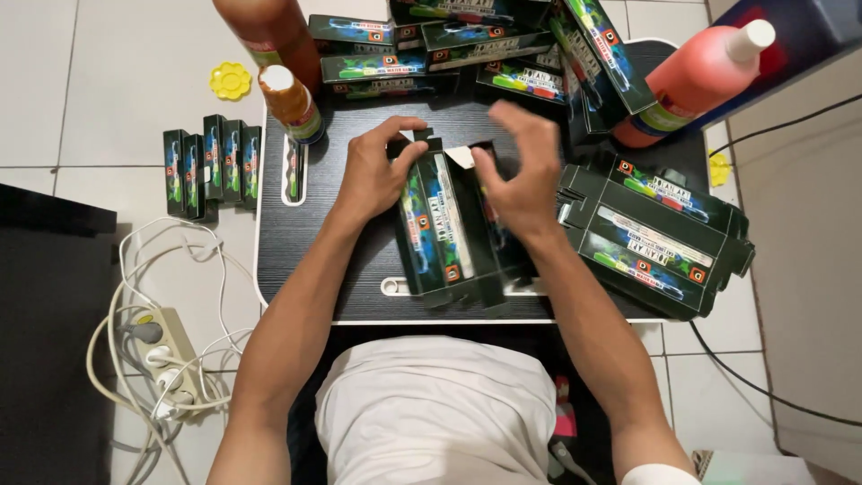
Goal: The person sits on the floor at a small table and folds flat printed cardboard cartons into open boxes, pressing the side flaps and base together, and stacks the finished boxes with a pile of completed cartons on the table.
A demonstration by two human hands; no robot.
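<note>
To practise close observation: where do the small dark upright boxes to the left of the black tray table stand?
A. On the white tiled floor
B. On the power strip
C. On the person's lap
A: the row of upright boxes stands on the tiled floor, beside the tray table.

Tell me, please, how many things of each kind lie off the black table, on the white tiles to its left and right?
Standing dark cartons at left: 5
Yellow flower-shaped pieces: 2, one at left, one at right
White power strip with plugged cables: 1
Total: 8
Both hands, left and right, hold another carton over the table.
</note>
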